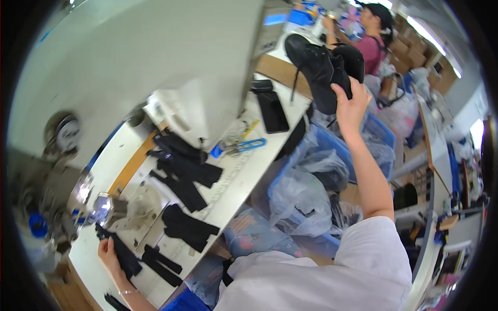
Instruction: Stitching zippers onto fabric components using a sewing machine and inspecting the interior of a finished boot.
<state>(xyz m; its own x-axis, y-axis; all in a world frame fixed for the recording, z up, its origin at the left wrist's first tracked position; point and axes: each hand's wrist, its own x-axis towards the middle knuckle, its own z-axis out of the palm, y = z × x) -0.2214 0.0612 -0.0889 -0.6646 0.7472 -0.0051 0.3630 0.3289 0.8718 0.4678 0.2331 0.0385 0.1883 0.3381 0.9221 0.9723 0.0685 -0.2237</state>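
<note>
In the head view, the right hand (353, 106) is raised beyond the worktop (88, 254), its grip pinching a black lace-up sneaker (315, 65) at the collar; the toe points up and to the left, a loose lace hangs down, and a second black shoe (355, 58) shows just behind it. The left hand (107, 254) is low at the far left, its fingers touching the edge of a black fabric piece (124, 256) over the white worktop; I cannot tell whether that grip pinches the fabric or only rests against it. More black fabric panels (188, 228) lie nearby, beneath a large pale sewing machine (207, 46). Farther along are blue-handled thread snips (251, 145) and a black smartphone (273, 112). Below the raised forearm, clear plastic bags (301, 194) fill a blue crate (371, 124). At upper right, a co-worker (374, 49) in a dark cap and maroon top sits at another station.
</note>
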